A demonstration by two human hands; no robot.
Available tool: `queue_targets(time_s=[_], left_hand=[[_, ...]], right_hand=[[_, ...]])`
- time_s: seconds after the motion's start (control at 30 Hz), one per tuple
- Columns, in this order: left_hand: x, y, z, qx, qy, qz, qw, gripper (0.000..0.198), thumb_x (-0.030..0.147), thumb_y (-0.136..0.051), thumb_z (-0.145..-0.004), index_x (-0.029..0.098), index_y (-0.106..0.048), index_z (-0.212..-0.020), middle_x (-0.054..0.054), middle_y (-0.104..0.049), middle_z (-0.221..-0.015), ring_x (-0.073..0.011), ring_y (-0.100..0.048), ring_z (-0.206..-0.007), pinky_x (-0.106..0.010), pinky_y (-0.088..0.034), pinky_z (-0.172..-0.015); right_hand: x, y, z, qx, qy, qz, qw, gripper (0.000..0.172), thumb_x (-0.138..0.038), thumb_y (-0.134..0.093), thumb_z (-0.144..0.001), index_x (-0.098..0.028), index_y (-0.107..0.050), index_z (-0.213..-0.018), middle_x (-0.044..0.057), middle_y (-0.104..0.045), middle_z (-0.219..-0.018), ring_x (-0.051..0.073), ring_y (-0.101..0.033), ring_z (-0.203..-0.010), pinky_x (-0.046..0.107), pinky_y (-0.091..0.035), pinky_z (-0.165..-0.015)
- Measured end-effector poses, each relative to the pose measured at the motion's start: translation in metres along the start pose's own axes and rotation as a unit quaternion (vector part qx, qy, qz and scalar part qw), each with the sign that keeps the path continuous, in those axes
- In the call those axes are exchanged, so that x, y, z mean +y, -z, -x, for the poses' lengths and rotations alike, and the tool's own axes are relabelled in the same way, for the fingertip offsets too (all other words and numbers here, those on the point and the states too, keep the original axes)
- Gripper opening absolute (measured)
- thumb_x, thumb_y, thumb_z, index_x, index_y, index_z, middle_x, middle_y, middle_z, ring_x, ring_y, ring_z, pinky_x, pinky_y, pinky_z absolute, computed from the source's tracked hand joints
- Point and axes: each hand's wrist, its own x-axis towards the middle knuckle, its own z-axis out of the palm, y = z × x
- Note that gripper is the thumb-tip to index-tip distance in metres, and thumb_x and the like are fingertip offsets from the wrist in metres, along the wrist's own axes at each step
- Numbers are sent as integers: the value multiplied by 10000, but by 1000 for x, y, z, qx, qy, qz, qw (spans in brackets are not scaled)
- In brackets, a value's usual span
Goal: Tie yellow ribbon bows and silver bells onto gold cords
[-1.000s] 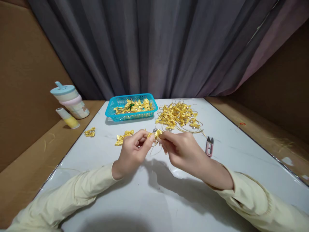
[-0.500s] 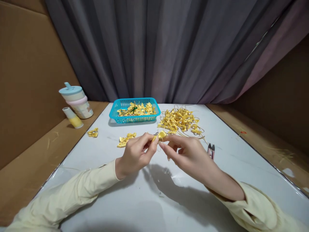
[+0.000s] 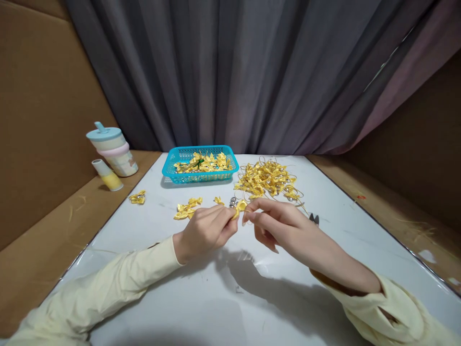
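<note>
Both hands [image 3: 248, 226] pinch one small yellow bow [image 3: 240, 206].

Both forearms reach forward in pale sleeves. The left hand [image 3: 204, 232] is curled, fingertips pinched; the right hand [image 3: 284, 227] pinches thumb to forefinger.

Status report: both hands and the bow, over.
Left hand and right hand both pinch one yellow ribbon bow. Pile of bows just beyond. Thread snips half hidden behind right hand.

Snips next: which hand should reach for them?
Right, probably: both pinch the yellow bow, but the snips lie just beyond the right hand, farther from the left hand.
</note>
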Motion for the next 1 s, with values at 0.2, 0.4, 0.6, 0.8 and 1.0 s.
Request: queue_targets(time_s=[0.2,0.4,0.6,0.8,1.0], left_hand=[[0,4,-3,-40,-67,-41,996,228,93,-399,-860,148,-519,-673,17,-481,-479,-109,-415,-440,-239,-314,-425],[0,0,-1,4,-1,2,1000,170,111,-433,-867,158,-499,-718,31,-494,-510,-83,-415,-445,-203,-346,-453],[3,1,-4,39,62,34,997,139,125,-511,-851,165,-497,-719,62,-465,-526,-47,-384,-437,-162,-348,-472],[2,3,-5,36,67,44,996,142,129,-512,-849,166,-495,-713,71,-423,-509,-49,-353,-426,-166,-331,-450],[2,0,-3,33,50,39,997,157,132,-492,-852,170,-484,-700,63,-451,-513,-57,-387,-430,-178,-332,-451]], right_hand=[[3,-5,5,-15,79,155,985,220,-220,-332,-905,-188,-380,-693,-61,-385,-527,74,-346,-470,214,-274,-490],[7,-8,9,-49,146,332,931,176,-175,-302,-910,-199,-309,-737,-67,-325,-524,80,-289,-432,259,-167,-468],[9,-6,8,-55,143,403,902,211,-161,-319,-890,-199,-261,-691,-62,-323,-500,74,-253,-407,273,-140,-465],[10,-3,5,-2,113,314,942,208,-203,-339,-899,-191,-341,-691,-60,-339,-512,73,-304,-442,245,-189,-467],[6,6,-1,-47,21,51,997,326,-411,-414,-892,-179,-409,-664,-57,-412,-489,60,-345,-433,209,-265,-444]])
